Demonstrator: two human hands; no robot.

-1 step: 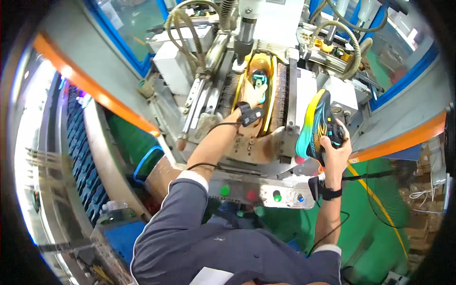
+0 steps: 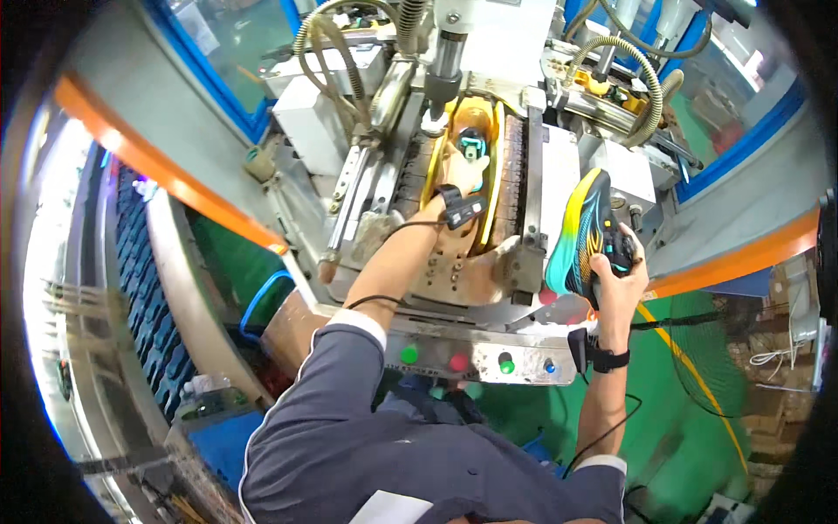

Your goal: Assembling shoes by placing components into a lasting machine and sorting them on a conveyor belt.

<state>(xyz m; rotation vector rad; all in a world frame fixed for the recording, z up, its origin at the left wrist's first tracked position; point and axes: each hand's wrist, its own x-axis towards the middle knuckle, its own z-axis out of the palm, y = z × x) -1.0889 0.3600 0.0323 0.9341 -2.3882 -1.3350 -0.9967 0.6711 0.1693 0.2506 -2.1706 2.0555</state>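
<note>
My right hand (image 2: 621, 278) grips a sneaker (image 2: 578, 236) upright beside the machine, thumb on its near side, fingers around the collar. Its sole fades from yellow to teal, and the upper is dark with orange lines. A black and teal piece shows in the shoe opening. My left hand (image 2: 462, 173) reaches into the yellow-lined cradle (image 2: 491, 196) of the press, closed around a second shoe (image 2: 472, 144). Only the black and teal top of that shoe shows; the hand and cradle walls hide the rest.
A metal press head (image 2: 443, 80) hangs just beyond my left hand. A control panel (image 2: 524, 356) with coloured buttons runs along the machine's near edge. Orange-edged guards flank both sides. A blue textured conveyor (image 2: 153, 279) lies at left, and a blue-topped box (image 2: 229, 441) stands low left.
Both hands keep their hold on the shoes. The view has shifted very slightly.
</note>
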